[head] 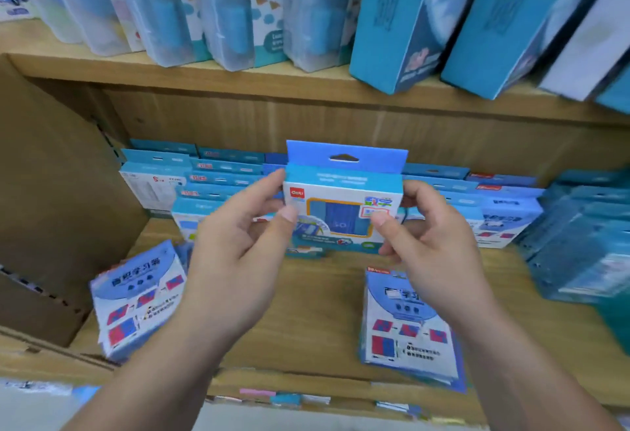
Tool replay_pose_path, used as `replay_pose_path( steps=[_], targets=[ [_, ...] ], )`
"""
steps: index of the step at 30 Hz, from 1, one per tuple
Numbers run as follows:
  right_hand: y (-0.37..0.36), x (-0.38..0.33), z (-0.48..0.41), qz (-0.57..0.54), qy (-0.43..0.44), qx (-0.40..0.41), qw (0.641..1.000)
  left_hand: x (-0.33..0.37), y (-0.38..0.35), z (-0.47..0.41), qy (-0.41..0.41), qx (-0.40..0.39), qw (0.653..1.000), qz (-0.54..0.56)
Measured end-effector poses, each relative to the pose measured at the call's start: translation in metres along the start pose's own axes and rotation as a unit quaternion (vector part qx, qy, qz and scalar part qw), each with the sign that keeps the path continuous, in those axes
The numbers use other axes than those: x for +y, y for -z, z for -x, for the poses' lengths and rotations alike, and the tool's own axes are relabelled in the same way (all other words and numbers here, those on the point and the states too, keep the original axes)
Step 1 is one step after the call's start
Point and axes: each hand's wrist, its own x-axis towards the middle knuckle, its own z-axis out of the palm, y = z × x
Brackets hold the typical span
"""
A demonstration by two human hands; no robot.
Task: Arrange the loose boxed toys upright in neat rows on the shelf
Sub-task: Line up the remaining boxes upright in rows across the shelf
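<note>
A blue and white boxed toy (344, 188) with a hang tab is held upright above the middle of the wooden shelf (317, 311). My left hand (245, 246) grips its left edge, thumb on the front. My right hand (429, 236) pinches its right edge, thumb on the front. Behind it stand rows of similar blue boxes (218, 175), with more on the right (501, 205). Two loose flat packs lie on the shelf: one at the left (136, 297), one at the right (409, 328).
A brown cardboard carton (51, 212) stands at the shelf's left end. A stack of blue boxes (579, 236) fills the right end. The shelf above carries tall blue and clear boxes (392, 21). Price tags (283, 396) line the front lip.
</note>
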Motion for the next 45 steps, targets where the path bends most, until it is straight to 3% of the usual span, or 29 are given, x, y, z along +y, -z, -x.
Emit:
replay_pose_path(
  steps=[5,10,14,22,26,30,33,40,45],
  targets=[
    [0.041,0.045,-0.009,0.026,0.003,0.043,0.999,-0.019,-0.052,-0.006,0.058,-0.076,0.995,0.004],
    [0.054,0.085,-0.012,0.069,-0.026,0.017,0.997,-0.043,-0.077,-0.002,0.118,-0.071,0.990,-0.035],
    [0.047,0.105,-0.015,0.129,-0.034,0.025,0.991,-0.048,-0.087,0.006,0.120,-0.072,0.989,-0.050],
    [0.028,0.118,-0.015,0.188,-0.041,0.054,0.980,-0.074,-0.086,0.010,0.031,-0.107,0.965,-0.237],
    [0.028,0.120,-0.021,0.258,-0.066,0.053,0.962,-0.073,-0.076,0.011,-0.028,-0.074,0.958,-0.275],
    [0.024,0.120,-0.027,0.338,-0.093,0.032,0.936,-0.086,-0.052,-0.002,-0.082,-0.001,0.914,-0.398],
    [0.019,0.113,-0.031,0.378,-0.112,0.011,0.919,-0.101,-0.039,-0.015,-0.105,-0.010,0.877,-0.469],
    [0.010,0.112,-0.032,0.416,-0.124,0.006,0.901,-0.114,-0.031,-0.020,-0.149,-0.039,0.870,-0.469],
    [0.026,0.114,-0.016,0.338,-0.104,0.034,0.935,-0.110,-0.029,-0.002,-0.179,-0.034,0.895,-0.407]
  ],
)
